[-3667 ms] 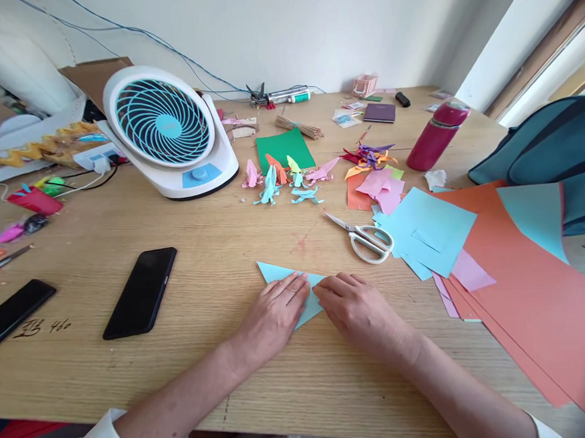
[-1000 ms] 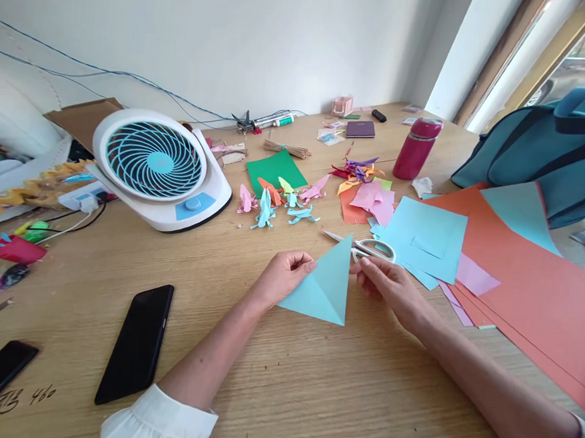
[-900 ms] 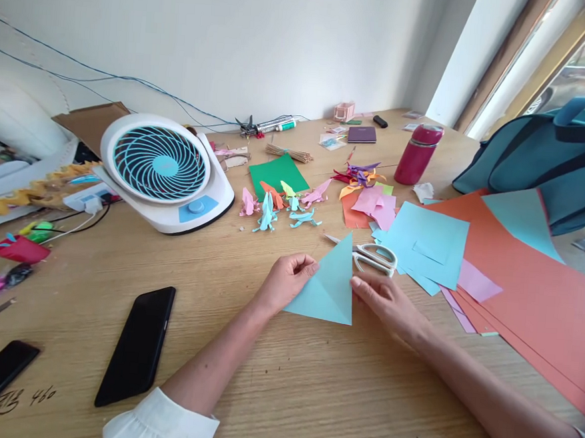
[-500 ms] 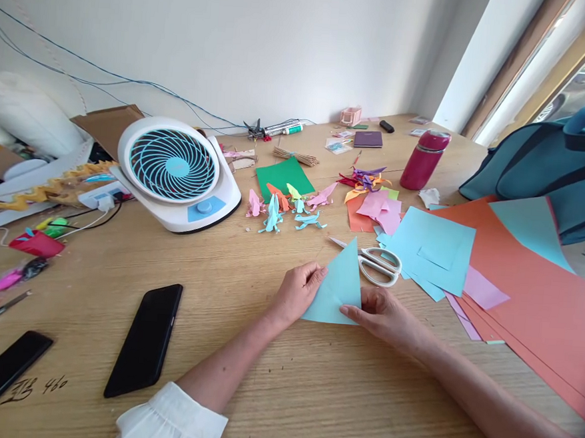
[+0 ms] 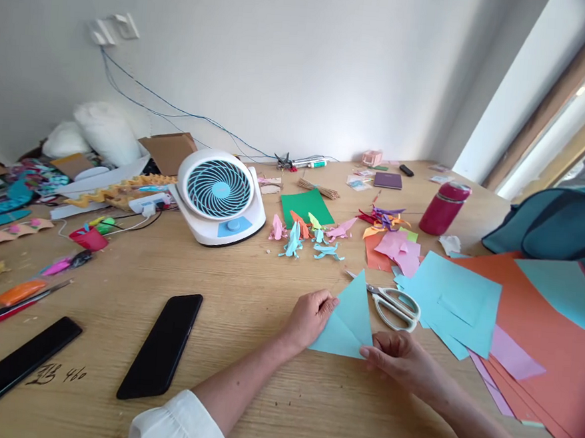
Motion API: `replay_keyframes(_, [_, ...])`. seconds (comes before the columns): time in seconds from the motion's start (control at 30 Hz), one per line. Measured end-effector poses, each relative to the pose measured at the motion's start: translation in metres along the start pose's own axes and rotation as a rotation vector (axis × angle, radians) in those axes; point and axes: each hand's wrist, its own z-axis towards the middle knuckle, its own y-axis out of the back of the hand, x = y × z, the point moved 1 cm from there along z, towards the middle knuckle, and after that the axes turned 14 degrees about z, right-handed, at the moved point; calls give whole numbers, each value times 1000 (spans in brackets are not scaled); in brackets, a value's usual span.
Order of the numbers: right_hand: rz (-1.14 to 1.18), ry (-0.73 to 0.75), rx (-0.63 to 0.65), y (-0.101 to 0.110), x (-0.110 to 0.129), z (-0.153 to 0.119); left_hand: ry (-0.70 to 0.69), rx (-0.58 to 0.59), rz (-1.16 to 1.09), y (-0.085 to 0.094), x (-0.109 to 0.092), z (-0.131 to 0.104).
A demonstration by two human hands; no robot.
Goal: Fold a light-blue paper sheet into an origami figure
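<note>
A light blue paper, folded to a triangle with a crease across it, is held between my two hands above the table. My left hand pinches its left edge with the thumb on top. At the lower right corner, the thumb and fingers of my right hand are closed on the paper. White-handled scissors lie just behind my right hand. Small folded paper figures, among them a blue one and a pink one, stand beyond the paper near a green sheet.
A white fan stands at the back left. A black phone lies left of my forearm. Blue sheets, large orange sheets and a dark red bottle are on the right, near a teal bag.
The view has shifted, so the table's things appear lower and mostly further right. My right hand has slid toward the paper's lower right corner; both hands still hold the paper.
</note>
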Motion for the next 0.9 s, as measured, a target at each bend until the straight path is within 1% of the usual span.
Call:
replay_keyframes(0.2, [-15, -16, 39, 5, 1, 1, -12, -9, -99, 0, 11, 6])
replay_keyframes(0.3, [-62, -9, 14, 6, 6, 0, -6, -8, -132, 0, 15, 8])
replay_keyframes(0.43, [-126, -21, -38, 4, 12, -1, -21, 12, -153, 1, 15, 8])
replay_keyframes(0.63, [-161, -22, -59, -1, 7, 0, -33, 20, -150, 0, 13, 7])
replay_keyframes(0.73, [-168, -11, -73, -3, 10, -2, -34, 21, -152, 0, 14, 7])
replay_keyframes(0.8, [-155, 1, -94, -3, 15, -3, -37, 23, -157, 0, 15, 8])
replay_keyframes(0.9, [-86, 36, -90, -2, 20, -3, -40, 28, -159, 0, 17, 8])
